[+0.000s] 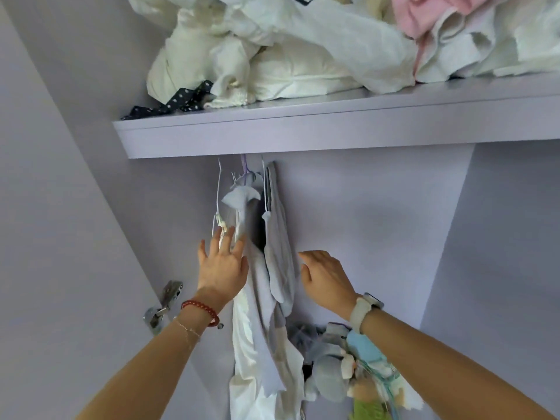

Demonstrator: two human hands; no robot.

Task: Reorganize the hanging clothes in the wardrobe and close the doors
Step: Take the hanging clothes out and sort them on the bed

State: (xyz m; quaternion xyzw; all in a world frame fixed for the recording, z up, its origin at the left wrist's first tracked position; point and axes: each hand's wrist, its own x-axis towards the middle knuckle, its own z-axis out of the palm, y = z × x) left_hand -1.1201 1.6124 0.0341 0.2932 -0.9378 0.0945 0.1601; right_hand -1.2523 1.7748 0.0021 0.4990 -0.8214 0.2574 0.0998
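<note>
- Hanging clothes are bunched into one tight cluster under the left end of the shelf, close to the wardrobe's left wall; the rest of the hanging space to the right is bare back panel. The rail itself is hidden behind the shelf front.
- Hanger hooks are seen just below the shelf's front edge, packed together; a judgement: the garments are crowded to one side and need spreading or reordering.
- Left hand is raised flat, fingers spread and straight, fingertips on the white garment at the left of the cluster. Nothing is gripped; it looks placed to push or part the fabric.
- Right hand is brought in from the right beside the grey garment, fingers loosely curled. Whether fabric is touched or pinched cannot be told; nothing is visibly held.
- Both hands flank the cluster, probably so one piece can be separated from the rest.
- A door hinge is visible at lower left, so the door on that side is judged open; closing is not yet done.
- Piled white and pink linen is stacked on top of the shelf; soft toys are heaped low right of the clothes.
</note>
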